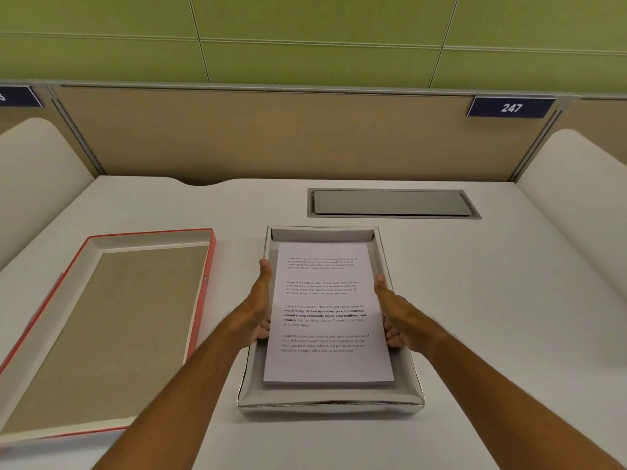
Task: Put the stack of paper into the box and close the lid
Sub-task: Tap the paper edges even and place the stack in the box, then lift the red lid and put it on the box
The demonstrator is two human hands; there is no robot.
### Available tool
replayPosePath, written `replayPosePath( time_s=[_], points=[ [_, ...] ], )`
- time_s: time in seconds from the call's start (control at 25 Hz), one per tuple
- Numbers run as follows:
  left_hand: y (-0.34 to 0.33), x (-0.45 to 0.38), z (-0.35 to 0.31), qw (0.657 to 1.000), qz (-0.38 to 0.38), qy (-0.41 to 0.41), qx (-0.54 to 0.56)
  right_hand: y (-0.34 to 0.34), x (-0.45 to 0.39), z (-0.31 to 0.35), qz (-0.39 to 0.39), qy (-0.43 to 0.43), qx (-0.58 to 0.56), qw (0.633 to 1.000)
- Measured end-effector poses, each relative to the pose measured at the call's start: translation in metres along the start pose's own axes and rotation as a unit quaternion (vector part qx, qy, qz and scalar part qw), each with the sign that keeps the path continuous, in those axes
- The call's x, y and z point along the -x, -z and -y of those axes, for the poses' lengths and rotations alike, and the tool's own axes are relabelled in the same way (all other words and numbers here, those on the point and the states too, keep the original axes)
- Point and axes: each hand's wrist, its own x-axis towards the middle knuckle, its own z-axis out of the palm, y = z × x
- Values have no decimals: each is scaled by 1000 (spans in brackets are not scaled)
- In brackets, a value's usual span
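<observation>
A stack of printed white paper (325, 313) lies flat inside the open grey box (330, 403) at the middle of the desk, within its walls. My left hand (256, 307) grips the stack's left edge, fingers curled under it. My right hand (395, 310) grips the right edge the same way. The red-edged lid (101, 330) lies upside down on the desk to the left of the box, apart from it.
A grey cable hatch (390, 203) is set into the white desk (492, 300) behind the box. Beige partition panels (271, 134) close the back, with a "247" label (510, 107). Curved white dividers (576, 184) stand at both sides.
</observation>
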Motion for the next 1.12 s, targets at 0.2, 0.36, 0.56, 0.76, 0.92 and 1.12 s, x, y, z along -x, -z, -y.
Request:
replayPosePath(
  time_s=[0.2,0.36,0.56,0.76,0.92,1.12],
  points=[
    [1,5,4,1000,13,-6,-26,-8,6,0,-95,62,120,986],
    [1,21,9,996,-19,-73,-53,-26,15,-6,-203,198,217,934],
    [-3,35,27,950,-140,-200,-193,-43,22,-15,-181,282,308,890],
    [-1,58,58,848,-208,-259,-412,-60,34,-14,-175,359,393,828],
    [9,74,83,752,-281,-284,-525,-77,49,-18,-178,404,420,793],
    [38,97,105,708,-332,-262,-565,-109,66,-26,-167,438,438,767]
  ],
)
